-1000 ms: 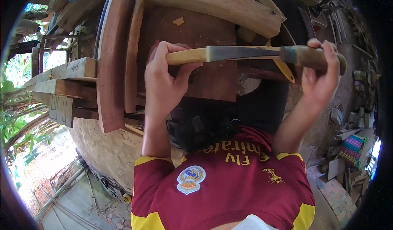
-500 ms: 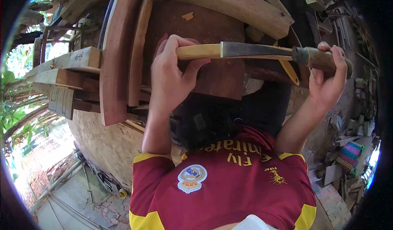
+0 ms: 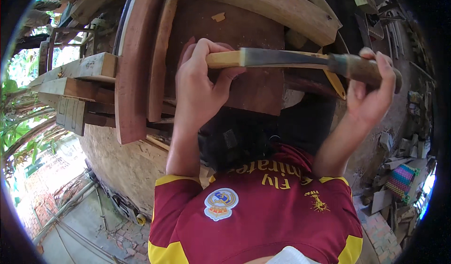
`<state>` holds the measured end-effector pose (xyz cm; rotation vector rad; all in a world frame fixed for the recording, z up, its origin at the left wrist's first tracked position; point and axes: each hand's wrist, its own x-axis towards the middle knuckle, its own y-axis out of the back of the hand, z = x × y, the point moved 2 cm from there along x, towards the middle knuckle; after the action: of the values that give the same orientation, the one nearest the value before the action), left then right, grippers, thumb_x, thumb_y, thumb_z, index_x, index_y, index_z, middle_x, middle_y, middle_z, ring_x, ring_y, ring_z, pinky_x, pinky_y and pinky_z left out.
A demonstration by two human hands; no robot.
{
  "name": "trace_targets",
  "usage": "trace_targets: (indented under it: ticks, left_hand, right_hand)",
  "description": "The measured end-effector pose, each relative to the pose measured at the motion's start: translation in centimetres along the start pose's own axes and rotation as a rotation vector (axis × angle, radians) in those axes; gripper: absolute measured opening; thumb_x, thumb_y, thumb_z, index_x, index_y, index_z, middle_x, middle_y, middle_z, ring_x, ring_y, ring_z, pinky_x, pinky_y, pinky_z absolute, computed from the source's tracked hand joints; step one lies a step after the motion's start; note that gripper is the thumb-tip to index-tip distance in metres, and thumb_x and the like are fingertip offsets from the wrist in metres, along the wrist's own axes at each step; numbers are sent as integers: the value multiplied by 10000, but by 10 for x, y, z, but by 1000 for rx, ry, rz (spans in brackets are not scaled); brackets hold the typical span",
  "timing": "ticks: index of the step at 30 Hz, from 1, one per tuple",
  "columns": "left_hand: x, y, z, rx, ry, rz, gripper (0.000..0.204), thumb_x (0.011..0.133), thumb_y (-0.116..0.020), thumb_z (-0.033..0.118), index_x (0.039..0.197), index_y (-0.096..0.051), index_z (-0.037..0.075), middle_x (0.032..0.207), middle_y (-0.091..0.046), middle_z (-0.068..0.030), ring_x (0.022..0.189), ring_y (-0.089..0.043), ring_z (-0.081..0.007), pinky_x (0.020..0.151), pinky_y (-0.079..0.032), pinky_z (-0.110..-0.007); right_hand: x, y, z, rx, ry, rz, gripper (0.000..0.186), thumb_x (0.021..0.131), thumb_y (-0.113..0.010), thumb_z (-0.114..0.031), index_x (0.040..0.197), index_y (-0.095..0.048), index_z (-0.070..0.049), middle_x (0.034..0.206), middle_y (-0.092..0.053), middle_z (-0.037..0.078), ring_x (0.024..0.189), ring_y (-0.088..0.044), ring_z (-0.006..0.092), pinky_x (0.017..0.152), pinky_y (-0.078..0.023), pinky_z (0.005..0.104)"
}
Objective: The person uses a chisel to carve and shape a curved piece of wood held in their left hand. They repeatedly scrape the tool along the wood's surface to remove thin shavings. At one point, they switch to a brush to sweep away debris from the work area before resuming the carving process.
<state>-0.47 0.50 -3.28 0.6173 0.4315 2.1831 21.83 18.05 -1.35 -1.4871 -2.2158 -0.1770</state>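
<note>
My left hand (image 3: 199,83) is closed round the near end of a narrow strip of pale yellow wood (image 3: 224,59), which stretches out to the right. My right hand (image 3: 373,88) grips the brown handle of a chisel (image 3: 286,57). Its long dark blade lies along the strip, with the bright cutting edge pointing left, a short way from my left fingers. Much of the strip is hidden behind the blade. Below both, a flat reddish-brown board (image 3: 256,92) spans the space in front of my lap.
Thick curved timbers (image 3: 134,76) stand at the left, beside stacked squared beams (image 3: 94,67). Another curved beam (image 3: 268,8) crosses the far side. A small wood chip (image 3: 218,17) lies on the board. A yellow strip with a hole (image 3: 335,83) sticks out below the chisel. Offcuts and a woven multicoloured item (image 3: 402,182) lie at right.
The chisel has slid left along the strip, bringing its edge closer to my left hand. My right hand moved left with it; my left hand shifted slightly right.
</note>
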Motion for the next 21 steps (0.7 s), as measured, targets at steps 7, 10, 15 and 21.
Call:
trace_targets:
  ticks: [7,10,15,21]
  left_hand:
    - [0,0,-1,-28,17,-2,265,733,-754,138,855,-540,41,821,-667,-102,833,-600,-340,992,-363,-494]
    - [-2,1,-2,-9,-12,8,269,737,-756,147,856,-539,42,817,-667,-102,814,-603,-338,993,-362,-493]
    - [-2,-1,-4,-10,-3,22,269,737,-757,149,856,-540,44,817,-667,-98,809,-605,-331,993,-362,-489]
    - [-3,1,0,-7,-2,14,264,734,-757,138,853,-541,43,822,-668,-93,821,-601,-325,987,-366,-486]
  right_hand:
    - [-4,-21,-11,-45,-77,29,276,744,-585,14,1017,-594,-30,910,-646,158,639,-507,155,582,-404,245]
    - [7,-8,-20,174,-217,103,118,848,-570,-103,913,-588,-7,919,-634,204,443,-396,98,424,-312,190]
    - [4,-27,-22,189,-250,169,163,877,-569,-150,889,-589,11,932,-638,226,382,-369,78,382,-290,174]
    - [2,-30,-21,169,-283,151,190,880,-566,-167,910,-585,19,945,-638,228,378,-377,75,389,-298,174]
